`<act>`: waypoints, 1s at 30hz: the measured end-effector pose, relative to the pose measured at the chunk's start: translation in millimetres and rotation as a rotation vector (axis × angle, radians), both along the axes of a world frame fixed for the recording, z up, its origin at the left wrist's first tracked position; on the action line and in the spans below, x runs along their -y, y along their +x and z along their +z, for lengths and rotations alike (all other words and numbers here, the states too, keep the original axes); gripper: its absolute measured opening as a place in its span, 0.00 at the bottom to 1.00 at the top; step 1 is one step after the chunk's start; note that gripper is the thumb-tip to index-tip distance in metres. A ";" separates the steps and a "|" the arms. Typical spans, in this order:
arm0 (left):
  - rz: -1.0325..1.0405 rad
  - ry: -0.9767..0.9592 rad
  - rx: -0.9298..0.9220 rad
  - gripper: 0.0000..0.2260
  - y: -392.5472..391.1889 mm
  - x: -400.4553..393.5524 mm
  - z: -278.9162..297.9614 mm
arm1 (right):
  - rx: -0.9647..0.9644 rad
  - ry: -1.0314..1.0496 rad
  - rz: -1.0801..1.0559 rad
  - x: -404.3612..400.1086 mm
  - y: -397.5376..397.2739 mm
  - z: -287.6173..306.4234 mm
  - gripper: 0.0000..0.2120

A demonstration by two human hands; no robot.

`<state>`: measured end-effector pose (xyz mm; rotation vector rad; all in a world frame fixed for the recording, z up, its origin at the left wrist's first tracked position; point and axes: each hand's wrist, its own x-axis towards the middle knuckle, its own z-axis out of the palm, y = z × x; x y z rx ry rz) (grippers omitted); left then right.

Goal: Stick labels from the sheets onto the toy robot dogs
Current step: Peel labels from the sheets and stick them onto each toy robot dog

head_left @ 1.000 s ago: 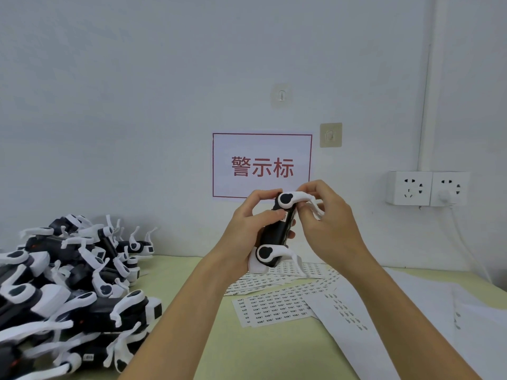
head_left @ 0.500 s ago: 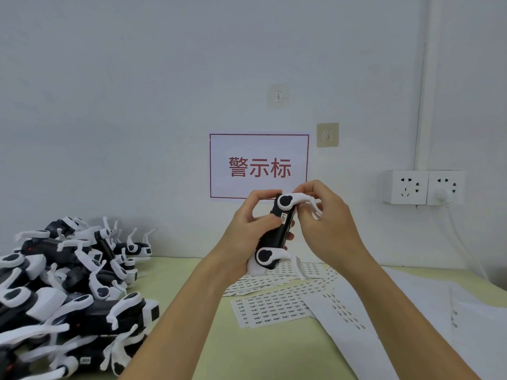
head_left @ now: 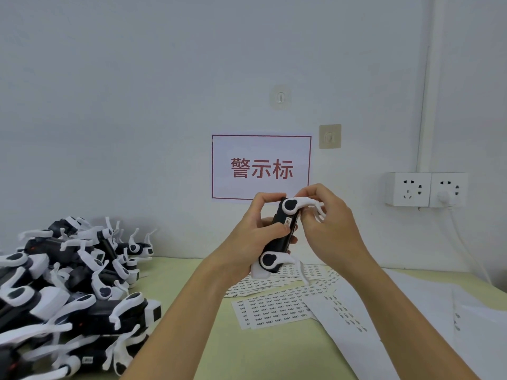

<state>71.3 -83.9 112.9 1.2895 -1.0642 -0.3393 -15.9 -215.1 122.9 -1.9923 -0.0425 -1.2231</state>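
A black and white toy robot dog (head_left: 282,237) is held upright above the table, in front of the wall sign. My left hand (head_left: 252,231) grips its black body, the thumb pressing on its side. A small white label (head_left: 288,222) sits on the body near the upper leg joint. My right hand (head_left: 326,226) pinches the dog's upper end by the white leg. Label sheets (head_left: 274,308) lie on the table below my hands.
A heap of several black and white robot dogs (head_left: 68,292) covers the table's left side. Large white backing sheets (head_left: 411,325) lie at the right. Wall sockets (head_left: 425,189) with a plugged cable are at the right, and a red-framed sign (head_left: 260,167) hangs behind my hands.
The dog stays in both hands at nearly the same spot. My left thumb has slid along the body, and the white label now shows near the upper joint.
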 end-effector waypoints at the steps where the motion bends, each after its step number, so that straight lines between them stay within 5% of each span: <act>1: -0.002 -0.002 -0.005 0.21 -0.4 0.3 0.3 | -0.002 0.001 0.000 0.0 -0.2 0.3 0.12; 19: 0.065 0.044 0.047 0.15 -1.3 -1.9 2.4 | -0.057 -0.020 0.010 0.0 2.1 -2.2 0.14; 30: 0.101 0.076 0.072 0.18 -3.9 -2.8 4.3 | -0.215 -0.007 0.228 2.8 -8.6 3.0 0.10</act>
